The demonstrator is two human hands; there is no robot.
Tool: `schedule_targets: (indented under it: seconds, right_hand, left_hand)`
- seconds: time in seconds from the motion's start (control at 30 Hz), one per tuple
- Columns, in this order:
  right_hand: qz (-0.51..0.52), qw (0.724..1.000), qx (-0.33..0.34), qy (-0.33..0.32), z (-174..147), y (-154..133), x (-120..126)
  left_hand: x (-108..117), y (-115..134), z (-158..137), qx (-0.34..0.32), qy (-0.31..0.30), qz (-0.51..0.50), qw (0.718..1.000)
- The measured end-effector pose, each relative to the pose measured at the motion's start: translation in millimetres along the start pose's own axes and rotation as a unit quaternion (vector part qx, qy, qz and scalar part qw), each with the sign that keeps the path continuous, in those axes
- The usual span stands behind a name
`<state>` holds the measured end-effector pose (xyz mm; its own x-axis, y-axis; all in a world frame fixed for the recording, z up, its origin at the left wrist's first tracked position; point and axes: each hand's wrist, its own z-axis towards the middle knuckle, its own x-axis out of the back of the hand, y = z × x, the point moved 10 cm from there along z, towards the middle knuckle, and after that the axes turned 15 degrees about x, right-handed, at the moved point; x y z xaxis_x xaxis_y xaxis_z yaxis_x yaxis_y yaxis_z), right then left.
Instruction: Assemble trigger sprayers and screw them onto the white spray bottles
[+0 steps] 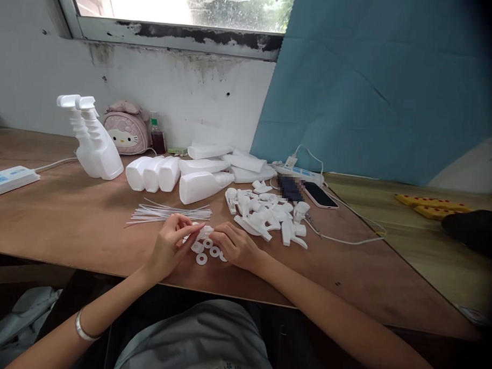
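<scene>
Near the table's front edge my left hand point(172, 245) and my right hand point(239, 245) come close together. Thumb and fingers of both are closed at a small white plastic piece point(206, 231); its exact kind is partly covered by the fingers. Under and beside the hands lie several flat white ring washers point(198, 258). Just behind my left hand is a loose bundle of thin white dip tubes point(164, 214). White trigger spray heads point(265, 209) are heaped beyond my right hand.
Several white bottles point(201, 187) lie at the back, left of the heap. Two spray bottles point(105, 152) with heads stand at left, near a pink bag point(127, 126) and a dark liquid bottle point(157, 141). A phone point(320, 195), cables and power strips point(12, 180) lie around.
</scene>
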<state>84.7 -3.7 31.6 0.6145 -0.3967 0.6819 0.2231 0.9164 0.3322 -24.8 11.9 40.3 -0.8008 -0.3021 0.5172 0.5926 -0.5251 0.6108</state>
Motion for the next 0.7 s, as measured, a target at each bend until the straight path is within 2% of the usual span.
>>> schedule_targets:
  seconds: [0.17, 0.33, 0.53, 0.7]
  right_hand:
    - [-0.002, 1.000, 0.010, -0.002, 2, -3, 0]
    - [0.002, 1.000, 0.004, 0.022, 2, -2, 4]
    - [0.011, 0.999, -0.020, 0.049, 1, 2, 10]
    - [0.032, 0.998, -0.013, 0.061, 1, 2, 13]
  left_hand:
    - [-2, -16, 0, 0.075, -0.026, 0.024, 0.997]
    - [0, -25, -1, 0.135, -0.041, -0.056, 0.988]
    - [-10, -10, -5, 0.075, -0.096, -0.110, 0.986]
    - [-5, 0, -8, 0.005, -0.073, -0.100, 0.992]
